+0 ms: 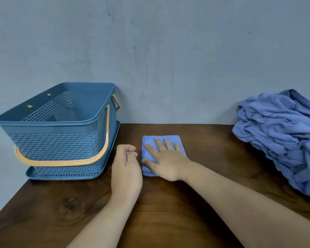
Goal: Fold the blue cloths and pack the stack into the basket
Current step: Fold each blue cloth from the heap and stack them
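A folded blue cloth [151, 144] lies flat in the middle of the brown table [168, 212]. My right hand [166, 159] presses on it with straight, spread fingers. Just left of the cloth hovers my left hand [126, 167], fingers loosely curled, holding nothing. A blue perforated basket [52, 140] with an orange handle stands at the table's back left corner, and no cloth shows inside it. A heap of crumpled blue cloths [283, 136] lies at the right edge.
A grey wall [168, 51] runs right behind the table. The basket sits on a blue tray-like base [66, 174] near the table's left edge. Bare wood shows between the folded cloth and the heap.
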`<move>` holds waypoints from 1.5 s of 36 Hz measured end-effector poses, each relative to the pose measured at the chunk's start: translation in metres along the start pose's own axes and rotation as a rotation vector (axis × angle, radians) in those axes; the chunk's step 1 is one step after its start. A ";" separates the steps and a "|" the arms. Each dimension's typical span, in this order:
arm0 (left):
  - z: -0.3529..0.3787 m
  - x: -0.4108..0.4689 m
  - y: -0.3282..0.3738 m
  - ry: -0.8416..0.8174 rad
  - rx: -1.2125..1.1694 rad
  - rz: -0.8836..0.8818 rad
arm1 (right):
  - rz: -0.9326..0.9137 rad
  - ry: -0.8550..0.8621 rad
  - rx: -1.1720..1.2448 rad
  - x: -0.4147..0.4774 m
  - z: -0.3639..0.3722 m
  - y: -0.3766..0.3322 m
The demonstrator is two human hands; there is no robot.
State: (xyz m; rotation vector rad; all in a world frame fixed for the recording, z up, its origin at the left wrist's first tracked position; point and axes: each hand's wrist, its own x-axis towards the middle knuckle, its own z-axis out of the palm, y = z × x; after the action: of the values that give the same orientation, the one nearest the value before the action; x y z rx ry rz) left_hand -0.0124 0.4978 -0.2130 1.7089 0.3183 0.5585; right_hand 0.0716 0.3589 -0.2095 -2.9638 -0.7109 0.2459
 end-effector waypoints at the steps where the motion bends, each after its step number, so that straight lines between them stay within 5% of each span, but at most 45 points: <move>1: 0.001 -0.001 0.000 0.008 -0.039 -0.006 | -0.005 0.005 -0.005 0.013 -0.001 -0.002; 18: 0.005 0.011 -0.010 0.078 -0.192 -0.104 | -0.023 0.042 0.014 0.158 -0.015 -0.043; 37: 0.004 0.007 -0.002 0.050 -0.174 -0.107 | -0.005 0.068 0.048 0.172 -0.017 -0.047; 40: 0.001 0.005 0.001 0.070 -0.185 -0.123 | -0.012 0.055 0.079 0.157 -0.026 -0.050; 47: -0.002 0.002 0.006 0.048 -0.215 -0.092 | -0.032 0.457 0.361 0.042 -0.039 0.009; 54: 0.011 -0.021 0.006 -0.340 0.033 0.060 | 0.099 0.452 0.417 -0.125 -0.025 0.103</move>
State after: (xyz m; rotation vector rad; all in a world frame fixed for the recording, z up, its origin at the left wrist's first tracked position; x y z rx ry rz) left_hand -0.0252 0.4770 -0.2123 1.8141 0.0325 0.2984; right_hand 0.0116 0.2094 -0.1805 -2.5188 -0.3958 -0.2384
